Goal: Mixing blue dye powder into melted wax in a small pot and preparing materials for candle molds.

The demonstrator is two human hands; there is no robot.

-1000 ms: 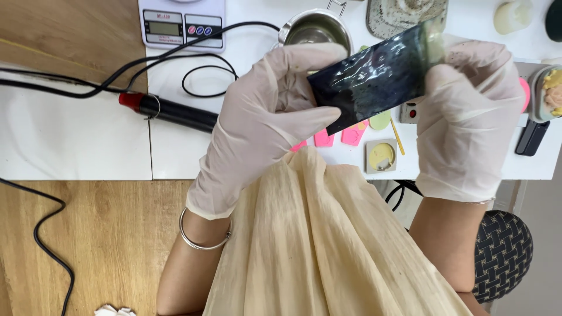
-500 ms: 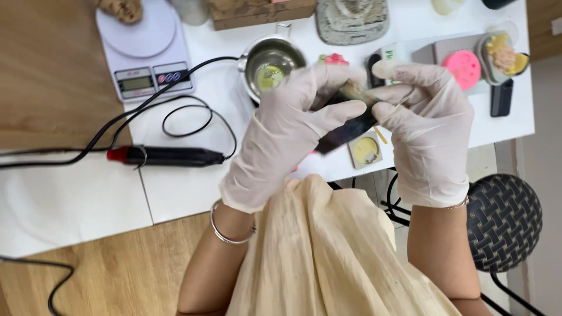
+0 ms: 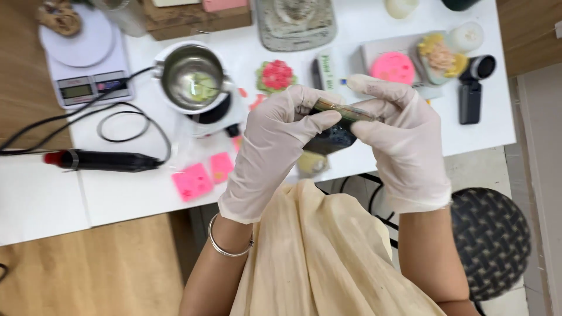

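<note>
Dark flat plastic pouch (image 3: 333, 136) now turned edge-up, pinched along its top by gloved left hand (image 3: 275, 146) and right hand (image 3: 398, 140), both grips closed, above table's near edge (image 3: 146, 205).

White worktable (image 3: 117, 199) over pale wooden floor (image 3: 88, 275), dark woven stool (image 3: 492, 240) alongside.

There is 1 view only, from the camera on my head, looking almost straight down over my chest and lap. It sits close: my left hand (image 3: 275, 149) and right hand (image 3: 398, 140) fill the middle of the picture, forearms running in from the bottom edge. The white counter (image 3: 134, 199) stretches across the upper half, its far side cut by the top edge. The wooden floor (image 3: 88, 269) shows lower left, a woven stool (image 3: 492, 240) lower right.
</note>
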